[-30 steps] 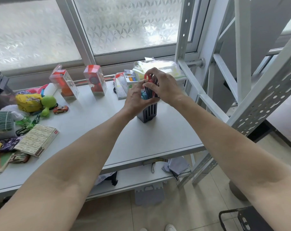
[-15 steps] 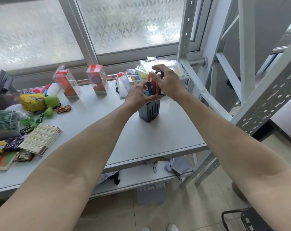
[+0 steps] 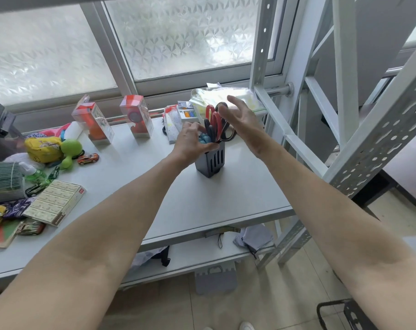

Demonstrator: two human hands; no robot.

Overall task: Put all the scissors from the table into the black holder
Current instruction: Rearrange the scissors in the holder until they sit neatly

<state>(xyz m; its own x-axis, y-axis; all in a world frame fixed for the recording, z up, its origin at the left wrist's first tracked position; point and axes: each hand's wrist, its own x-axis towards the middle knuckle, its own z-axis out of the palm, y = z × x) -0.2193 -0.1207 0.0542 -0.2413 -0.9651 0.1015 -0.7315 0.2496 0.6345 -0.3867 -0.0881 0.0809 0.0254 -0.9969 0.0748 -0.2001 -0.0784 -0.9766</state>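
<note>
Head view, only one. Black holder stands upright on the grey table, toward the table's right half, nearer the window side than the front edge. Scissors sit in the holder, handles up: red loops, black loops, a blue handle low on the holder's left. All scissors seen are in the holder; none seen lying on the table.

Left hand is at the holder's upper left, fingers curled in against the blue handle and the holder's rim; looks like a pinch on the scissors, but the exact contact is hard to make out. Right hand is just right of the holder's top, fingers spread and relaxed, holding nothing, close beside the handles, possibly brushing the black loops.

Left of the holder: two clear boxes with red tops, standing upright and well apart from it. Further left: yellow pouch, green toy, small toy car. Far left of the holder, near the front: flat cream box. Behind the holder: plastic bag by the window. Right of the holder: white perforated rack.
</note>
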